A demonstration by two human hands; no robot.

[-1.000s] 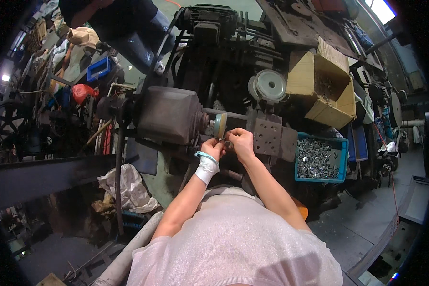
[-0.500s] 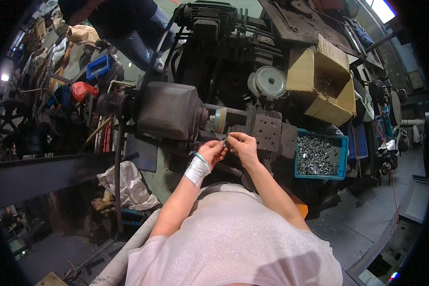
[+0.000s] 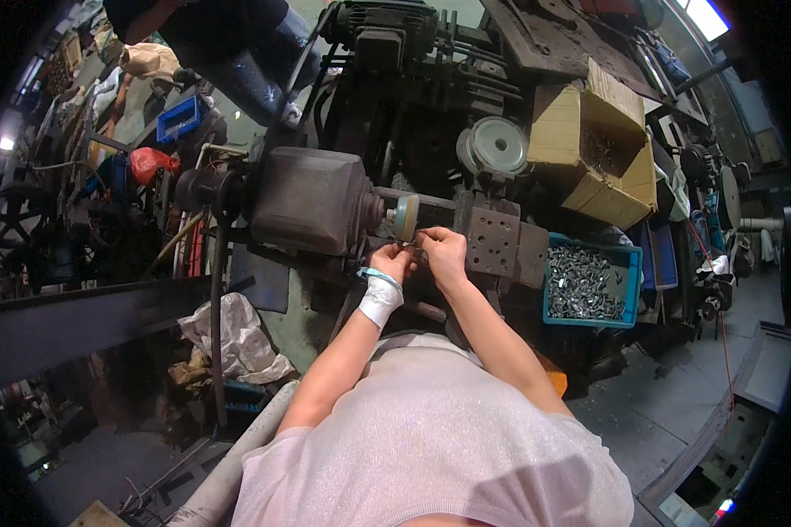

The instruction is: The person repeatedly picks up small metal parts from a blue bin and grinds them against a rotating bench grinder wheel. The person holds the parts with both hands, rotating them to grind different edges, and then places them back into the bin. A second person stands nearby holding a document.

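Note:
My left hand (image 3: pixel 393 261), with a white wrap and a light blue band at the wrist, has its fingers pinched together. My right hand (image 3: pixel 444 251) meets it fingertip to fingertip. Between them is a small metal part, mostly hidden by the fingers. Both hands are just below the pale-rimmed wheel (image 3: pixel 406 217) on the machine spindle; whether the part touches the wheel I cannot tell. To the right, a teal crate (image 3: pixel 637 279) holds many small shiny metal parts (image 3: pixel 580 281).
A dark machine housing (image 3: pixel 308 200) stands left of the wheel. A drilled metal block (image 3: pixel 494 239) and a round grey disc (image 3: pixel 498 145) are to its right. Behind the crate sits an open cardboard box (image 3: pixel 554 132). Another person's leg (image 3: pixel 255 83) shows at the far left.
Both hands have moved up and closer to the wheel with the small metal part, which the fingers now cover more. The wheel looks darker.

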